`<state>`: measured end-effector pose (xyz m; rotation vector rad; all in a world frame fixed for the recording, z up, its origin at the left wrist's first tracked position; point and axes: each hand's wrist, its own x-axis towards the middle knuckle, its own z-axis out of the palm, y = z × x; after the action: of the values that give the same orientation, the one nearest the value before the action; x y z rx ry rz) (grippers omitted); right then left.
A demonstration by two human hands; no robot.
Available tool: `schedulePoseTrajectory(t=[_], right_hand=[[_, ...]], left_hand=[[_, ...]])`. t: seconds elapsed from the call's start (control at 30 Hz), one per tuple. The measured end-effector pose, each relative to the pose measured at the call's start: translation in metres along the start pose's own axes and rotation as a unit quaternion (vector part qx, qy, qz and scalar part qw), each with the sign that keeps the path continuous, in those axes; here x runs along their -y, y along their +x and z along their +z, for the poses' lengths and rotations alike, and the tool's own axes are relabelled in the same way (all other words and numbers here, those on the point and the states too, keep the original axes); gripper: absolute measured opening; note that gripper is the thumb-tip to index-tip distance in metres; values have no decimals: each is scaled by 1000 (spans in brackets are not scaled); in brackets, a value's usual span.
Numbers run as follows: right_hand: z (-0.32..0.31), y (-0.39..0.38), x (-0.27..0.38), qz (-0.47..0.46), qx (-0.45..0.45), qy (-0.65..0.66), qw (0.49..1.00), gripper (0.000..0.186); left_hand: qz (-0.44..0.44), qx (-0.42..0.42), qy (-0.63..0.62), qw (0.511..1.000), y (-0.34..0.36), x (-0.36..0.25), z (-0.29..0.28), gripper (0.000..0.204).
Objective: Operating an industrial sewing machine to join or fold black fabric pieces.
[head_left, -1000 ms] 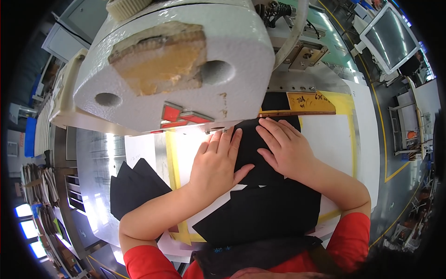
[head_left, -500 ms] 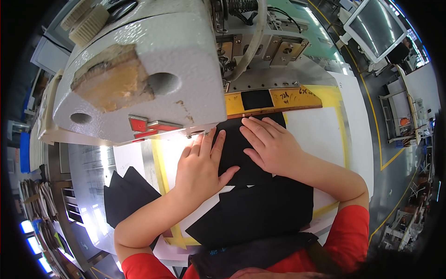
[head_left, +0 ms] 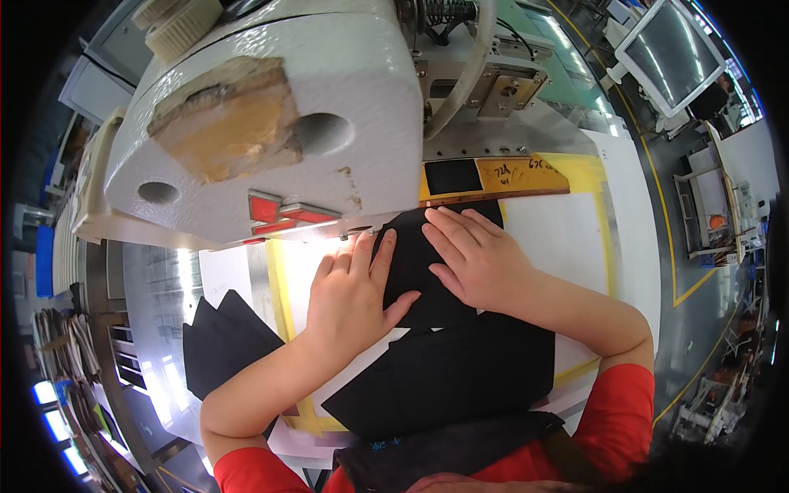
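Note:
Both my hands lie flat with spread fingers on a black fabric piece [head_left: 448, 312] below the sewing machine head [head_left: 230, 115]. My left hand [head_left: 345, 296] is on the piece's left edge, its fingertips close under the head's lower edge. My right hand [head_left: 477, 263] rests on the piece just in front of an orange template strip [head_left: 526, 182]. Another black piece [head_left: 468, 370] lies nearer me, over white board [head_left: 575, 246] bordered with yellow tape. More cut black pieces [head_left: 222, 345] lie to the left of my left forearm.
A metal table surface [head_left: 152, 312] is at the left, with stacks of material [head_left: 70, 353] beyond it. Metal fittings [head_left: 501, 90] and a hose are behind the head. A screen [head_left: 670, 53] and a cart [head_left: 707, 214] stand to the right, beside a yellow-lined floor.
The view shifted so the scene moved leftward, then the machine head came slightly back right in the picture. Both hands remain flat on the fabric, barely moved relative to it.

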<state>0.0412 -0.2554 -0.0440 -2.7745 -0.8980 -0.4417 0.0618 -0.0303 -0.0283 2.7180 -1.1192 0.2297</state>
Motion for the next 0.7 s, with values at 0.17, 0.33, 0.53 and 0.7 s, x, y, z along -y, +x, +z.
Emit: schedulePoseTrajectory(t=[0.17, 0.33, 0.53, 0.7], right_hand=[[-1, -1, -2, -3, -3, 13, 1000, 50], [-2, -2, -5, -20, -3, 5, 1000, 50], [-6, -4, -10, -34, -9, 21, 999, 50], [-10, -11, -18, -34, -14, 22, 999, 49]], left_hand=[[-19, -2, 2, 1000, 2, -5, -3, 72], [-28, -5, 12, 1000, -1, -7, -2, 73], [-15, -45, 12, 999, 1, -10, -4, 69], [-30, -36, 23, 999, 4, -17, -8, 66]])
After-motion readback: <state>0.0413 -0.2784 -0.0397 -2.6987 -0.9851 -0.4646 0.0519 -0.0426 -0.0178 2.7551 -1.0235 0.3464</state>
